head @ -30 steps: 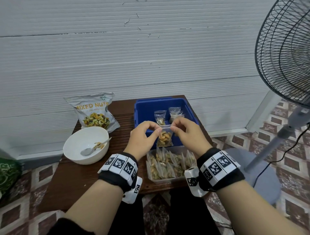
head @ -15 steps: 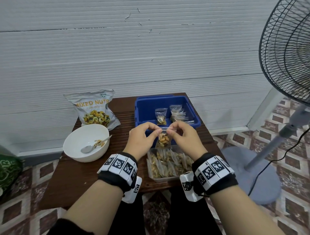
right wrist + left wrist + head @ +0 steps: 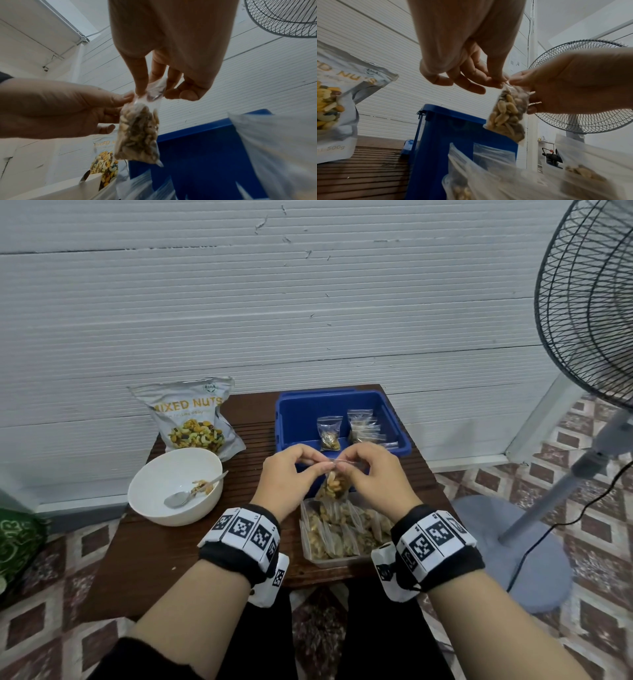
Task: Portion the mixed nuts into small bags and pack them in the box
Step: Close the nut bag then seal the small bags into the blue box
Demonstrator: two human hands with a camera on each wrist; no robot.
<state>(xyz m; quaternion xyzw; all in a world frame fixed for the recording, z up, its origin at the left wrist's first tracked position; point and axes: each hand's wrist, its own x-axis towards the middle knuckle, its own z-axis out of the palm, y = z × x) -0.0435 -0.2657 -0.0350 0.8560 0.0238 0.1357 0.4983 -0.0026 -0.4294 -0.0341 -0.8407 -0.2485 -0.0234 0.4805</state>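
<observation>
A small clear bag of nuts (image 3: 335, 485) (image 3: 508, 113) (image 3: 139, 133) hangs in the air just in front of the blue box (image 3: 298, 412). My left hand (image 3: 294, 470) (image 3: 496, 79) pinches the left end of its top strip. My right hand (image 3: 368, 470) (image 3: 147, 89) pinches the right end, thumb in front. Inside the blue box stand several filled small bags (image 3: 329, 433). Below my hands a clear tray (image 3: 334, 559) holds several more bags of nuts (image 3: 342, 529).
A white bowl (image 3: 161, 474) with a spoon (image 3: 178, 499) and a few nuts sits at the left of the brown table (image 3: 154, 559). Behind it leans the mixed nuts pouch (image 3: 193, 416). A standing fan (image 3: 589, 313) rises at the right, its base on the tiled floor.
My hands have drawn closer together along the bag's top strip, and the bag hangs a little lower against the box front. Head view shifted slightly.
</observation>
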